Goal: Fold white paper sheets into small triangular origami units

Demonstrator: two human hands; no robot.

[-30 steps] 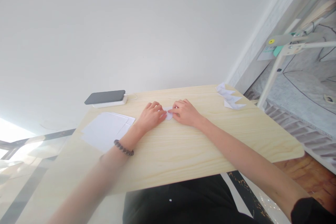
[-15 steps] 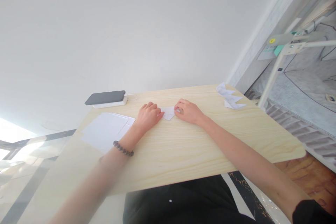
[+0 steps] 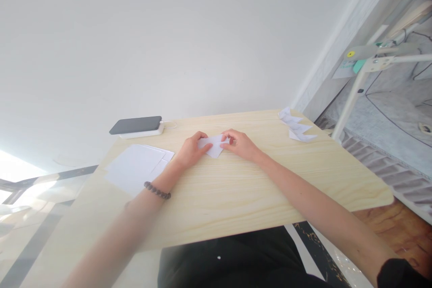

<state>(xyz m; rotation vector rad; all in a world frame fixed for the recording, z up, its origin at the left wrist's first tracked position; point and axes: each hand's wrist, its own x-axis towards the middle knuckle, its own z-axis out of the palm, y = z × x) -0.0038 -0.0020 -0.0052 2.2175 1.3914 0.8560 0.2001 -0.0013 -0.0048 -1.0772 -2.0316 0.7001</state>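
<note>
A small folded piece of white paper (image 3: pixel 216 149) is held between my two hands over the middle of the table. My left hand (image 3: pixel 193 149) pinches its left end, thumb on the near face and fingers behind. At the right end, my right hand (image 3: pixel 240 143) grips the paper between thumb and fingertips. The lower part of the paper narrows to a blunt point towards me. Parts of both ends are hidden by the fingers.
White paper sheets (image 3: pixel 135 166) lie stacked at the left of the wooden table (image 3: pixel 236 198). Behind them a dark phone (image 3: pixel 137 124) rests on a white block with a cable. Several folded paper pieces (image 3: pixel 297 126) sit at the far right, near a white metal frame (image 3: pixel 351 99).
Both hands have shifted their grip on the paper. The left thumb now lies over its face, and more of the paper shows, tilted up towards me.
</note>
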